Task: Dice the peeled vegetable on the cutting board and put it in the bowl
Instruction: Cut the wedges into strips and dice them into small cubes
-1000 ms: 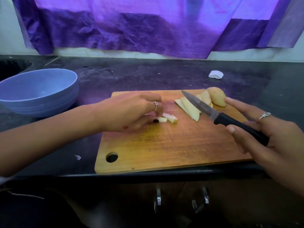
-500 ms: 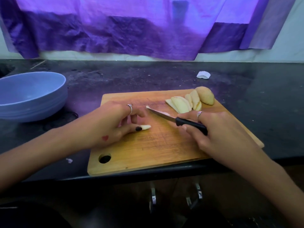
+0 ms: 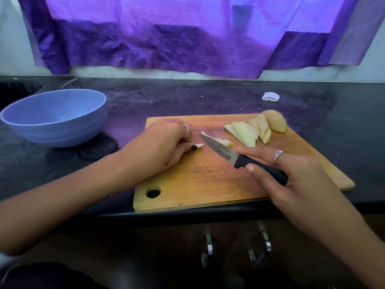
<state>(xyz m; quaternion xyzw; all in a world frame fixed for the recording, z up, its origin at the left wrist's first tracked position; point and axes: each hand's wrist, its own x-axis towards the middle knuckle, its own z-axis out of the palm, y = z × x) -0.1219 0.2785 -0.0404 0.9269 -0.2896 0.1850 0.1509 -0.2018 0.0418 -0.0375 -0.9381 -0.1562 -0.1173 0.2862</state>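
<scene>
Head view: left hand [image 3: 160, 147] curls over a vegetable strip [image 3: 199, 145] on the board [image 3: 208, 184], seemingly pinching it. Right hand [image 3: 291, 174] grips a knife [image 3: 239, 157]. Slices [image 3: 245, 133] lie at the board's far edge; bowl [image 3: 56, 117] sits left on the counter [image 3: 343, 122].

Left hand [image 3: 160, 143] knuckles up, fingers curled under, thumb tip pinching a small piece. Right hand [image 3: 291, 174] wrapped on knife handle, index finger extended forward.

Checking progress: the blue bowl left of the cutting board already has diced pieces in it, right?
Not right. The head view shows the blue bowl left of the cutting board with no pieces in it; the cut slices lie on the board.
</scene>
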